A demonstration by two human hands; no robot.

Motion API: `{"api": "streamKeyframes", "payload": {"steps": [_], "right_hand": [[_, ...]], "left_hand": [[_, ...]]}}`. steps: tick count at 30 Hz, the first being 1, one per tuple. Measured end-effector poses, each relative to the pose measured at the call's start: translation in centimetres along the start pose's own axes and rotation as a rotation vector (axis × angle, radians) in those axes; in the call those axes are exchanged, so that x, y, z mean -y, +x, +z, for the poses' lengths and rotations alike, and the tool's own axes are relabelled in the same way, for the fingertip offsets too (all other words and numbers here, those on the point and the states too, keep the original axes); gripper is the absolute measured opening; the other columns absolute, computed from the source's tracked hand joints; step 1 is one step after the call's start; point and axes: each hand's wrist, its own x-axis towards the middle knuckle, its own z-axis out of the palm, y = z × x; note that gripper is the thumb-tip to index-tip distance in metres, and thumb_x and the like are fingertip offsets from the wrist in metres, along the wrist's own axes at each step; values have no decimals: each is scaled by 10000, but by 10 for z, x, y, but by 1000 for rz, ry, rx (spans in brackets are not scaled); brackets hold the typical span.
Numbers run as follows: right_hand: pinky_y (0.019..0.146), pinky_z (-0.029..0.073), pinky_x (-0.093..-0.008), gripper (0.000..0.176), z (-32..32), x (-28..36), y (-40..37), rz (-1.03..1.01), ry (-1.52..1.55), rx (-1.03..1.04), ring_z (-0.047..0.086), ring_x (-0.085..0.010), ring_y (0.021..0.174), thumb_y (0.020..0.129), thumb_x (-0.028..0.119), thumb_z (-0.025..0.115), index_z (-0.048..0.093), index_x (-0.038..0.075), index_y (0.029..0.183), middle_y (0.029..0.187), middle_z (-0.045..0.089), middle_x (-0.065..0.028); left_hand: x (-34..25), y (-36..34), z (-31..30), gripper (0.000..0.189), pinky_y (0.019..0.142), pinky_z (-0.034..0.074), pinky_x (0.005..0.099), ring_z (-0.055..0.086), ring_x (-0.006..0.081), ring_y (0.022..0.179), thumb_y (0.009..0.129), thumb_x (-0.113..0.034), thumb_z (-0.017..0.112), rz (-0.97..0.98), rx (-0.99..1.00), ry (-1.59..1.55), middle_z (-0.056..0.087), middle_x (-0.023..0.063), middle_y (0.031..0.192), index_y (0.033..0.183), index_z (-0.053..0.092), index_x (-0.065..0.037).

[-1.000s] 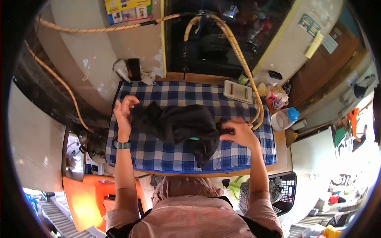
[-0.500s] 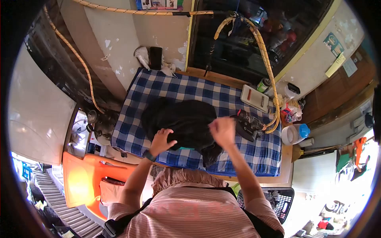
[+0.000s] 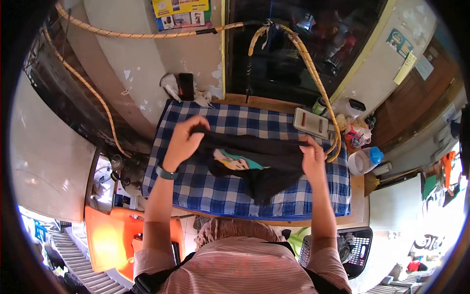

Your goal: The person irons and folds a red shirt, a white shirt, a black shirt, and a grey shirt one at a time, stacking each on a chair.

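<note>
A black garment (image 3: pixel 279 154) with a teal and pink print is stretched between my hands above the blue checked cloth (image 3: pixel 196 188). My left hand (image 3: pixel 186 142), with a dark band on the wrist, is closed on the garment's left end. The fingers of my right hand (image 3: pixel 312 152) pinch its upper right edge. Folds of the fabric hang down at the middle toward the front edge of the table. The iron seen earlier is hidden behind the garment and my right hand.
A tray (image 3: pixel 311 122), a jar with a blue lid (image 3: pixel 364 160) and a corded hose (image 3: pixel 316 68) are at the right. A phone (image 3: pixel 186 86) leans on the wall. An orange chair (image 3: pixel 110 240) and a black basket (image 3: pixel 360 250) stand near me.
My hands have moved apart and now hold the garment lifted and spread, where it lay bunched on the cloth. Its coloured print shows more. The view has shifted slightly.
</note>
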Motion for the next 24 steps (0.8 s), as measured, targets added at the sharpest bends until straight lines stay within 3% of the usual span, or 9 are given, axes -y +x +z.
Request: {"api": "streamKeyframes", "payload": {"steps": [2,6,8,10,13,16,18,20,24], "right_hand": [[539,365,-239,134,-40,25,-7,-34,22,386,449,-75,586,785,76,573,600,22,904,629,478,0],[601,446,-298,204,-75,57,-9,-349,-807,218,569,-211,634,751,59,608,617,14,950,687,571,-78],[692,495,-356,275,-87,57,-3,-458,-671,-499,630,-346,789,739,12,606,626,16,1013,851,637,-156],[689,497,-340,259,-97,43,14,-546,-874,-587,644,-306,770,790,-4,582,618,28,1044,861,638,-168],[714,502,-336,246,-105,42,10,-523,-934,-744,651,-272,793,840,-17,547,613,30,1072,910,643,-168],[724,487,-293,196,-79,96,-7,-486,-616,-889,616,-184,765,896,26,511,603,7,1068,854,620,-130],[683,463,-261,170,-71,110,-24,-510,-504,-720,559,-138,688,899,40,530,594,-7,1049,777,577,-96],[658,431,-240,150,-37,127,-53,-309,-88,-525,507,-103,690,900,60,557,588,-23,1022,761,544,-67],[730,461,-274,250,2,119,-65,-257,-270,399,576,-145,810,914,169,626,598,-11,1085,870,612,-78]], "left_hand": [[-29,29,-2,196,687,433,275,558,178,744,717,36,474,299,-206,-48,558,86,785,871,580,-21],[-63,72,15,240,693,430,283,560,233,762,756,22,502,403,-481,226,591,108,845,966,605,-34],[-58,99,26,263,686,428,292,559,247,770,776,8,512,390,-545,246,599,114,870,1017,604,-41],[-33,135,44,338,820,427,238,575,191,997,848,-11,355,344,-292,80,582,84,1101,1080,596,-58],[-56,158,53,292,855,450,299,585,224,908,870,-24,445,140,-58,-458,574,96,919,1141,550,-54],[-79,150,44,283,934,411,254,552,183,1009,912,-46,387,414,-299,-310,544,71,994,1147,543,-58],[-67,140,26,248,937,405,246,516,157,1082,970,-102,366,413,-385,-184,534,38,1080,1142,544,-87],[-49,128,6,202,946,414,269,520,154,1101,995,-182,417,317,-295,-1058,555,15,1111,1126,553,-110],[50,90,-28,300,971,431,331,551,181,1101,999,-314,424,310,-236,-1190,572,39,1181,1162,565,-107]]}}
